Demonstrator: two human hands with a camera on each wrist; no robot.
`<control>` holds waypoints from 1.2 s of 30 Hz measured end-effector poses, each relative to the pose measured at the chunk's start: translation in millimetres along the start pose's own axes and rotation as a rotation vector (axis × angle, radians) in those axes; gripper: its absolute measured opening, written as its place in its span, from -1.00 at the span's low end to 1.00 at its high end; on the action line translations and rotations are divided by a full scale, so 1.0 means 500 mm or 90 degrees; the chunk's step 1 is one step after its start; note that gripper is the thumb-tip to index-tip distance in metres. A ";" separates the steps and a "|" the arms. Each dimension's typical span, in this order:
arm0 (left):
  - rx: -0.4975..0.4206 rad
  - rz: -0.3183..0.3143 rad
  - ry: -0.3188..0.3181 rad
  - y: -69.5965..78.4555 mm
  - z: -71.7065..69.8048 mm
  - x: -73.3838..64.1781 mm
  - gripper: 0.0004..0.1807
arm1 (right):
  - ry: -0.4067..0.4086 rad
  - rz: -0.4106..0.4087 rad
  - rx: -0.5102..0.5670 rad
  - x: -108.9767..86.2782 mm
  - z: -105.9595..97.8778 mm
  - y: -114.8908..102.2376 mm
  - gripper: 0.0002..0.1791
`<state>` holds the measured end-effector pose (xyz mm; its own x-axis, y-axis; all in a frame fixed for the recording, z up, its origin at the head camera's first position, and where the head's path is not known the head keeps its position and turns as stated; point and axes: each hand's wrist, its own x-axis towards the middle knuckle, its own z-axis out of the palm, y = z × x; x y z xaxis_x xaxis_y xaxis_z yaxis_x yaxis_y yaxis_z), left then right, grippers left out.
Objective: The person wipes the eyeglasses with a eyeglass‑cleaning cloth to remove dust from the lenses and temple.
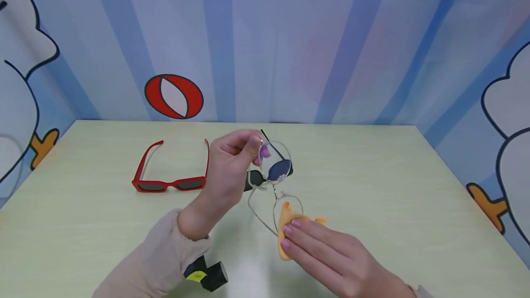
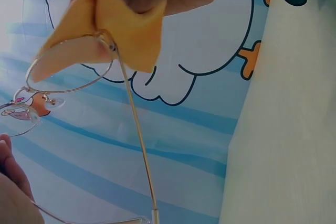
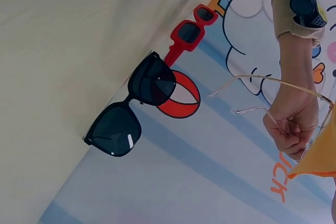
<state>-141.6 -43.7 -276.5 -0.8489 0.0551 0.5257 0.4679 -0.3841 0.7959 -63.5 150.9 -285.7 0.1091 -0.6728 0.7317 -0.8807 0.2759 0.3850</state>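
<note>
Round glasses [image 1: 274,192] with a thin metal frame are held tilted above the table. My left hand [image 1: 229,164] pinches them at the rim of one lens, between thumb and fingers. An orange cloth [image 1: 283,238] lies against the other lens, gripped by my right hand [image 1: 331,252]; its thumb is hidden behind the cloth in the head view. In the left wrist view the cloth [image 2: 126,30] folds over the lens rim near the hinge, and one thin temple [image 2: 137,129] extends downward. Both temples are unfolded in the right wrist view.
Black sunglasses [image 3: 113,129] lie behind the held glasses, partly seen through their lens in the head view. Red sunglasses [image 1: 151,187] with temples open lie left of my left hand. A striped curtain printed with cartoon figures borders the pale table [image 1: 393,174].
</note>
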 end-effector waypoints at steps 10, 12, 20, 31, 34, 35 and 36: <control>-0.044 0.000 -0.087 -0.009 0.011 -0.024 -0.88 | 0.159 0.097 0.130 0.023 0.016 0.007 -0.83; -0.063 0.005 -0.104 -0.004 0.013 -0.025 -0.89 | 0.281 0.180 0.195 0.027 0.015 0.010 -0.86; -0.068 0.006 -0.146 0.014 0.021 -0.026 -0.88 | 0.299 0.832 0.699 0.043 -0.013 0.048 -0.72; 0.028 -0.009 -0.184 0.007 0.016 -0.027 -0.36 | 0.105 0.865 1.033 0.027 -0.003 0.074 -0.75; 0.031 0.001 -0.183 0.007 0.017 -0.025 -0.38 | 0.093 0.881 1.026 0.021 0.000 0.075 -0.78; 0.030 0.003 -0.181 0.007 0.017 -0.024 -0.38 | 0.090 0.891 1.019 0.019 0.000 0.075 -0.79; 0.029 0.005 -0.180 0.007 0.017 -0.023 -0.37 | 0.087 0.900 1.014 0.018 0.000 0.075 -0.80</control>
<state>-128.1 -38.0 -277.5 -0.7462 0.3089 0.5897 0.4900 -0.3448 0.8006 -95.4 155.0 -264.9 -0.8472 -0.5248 0.0827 0.0906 -0.2960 -0.9509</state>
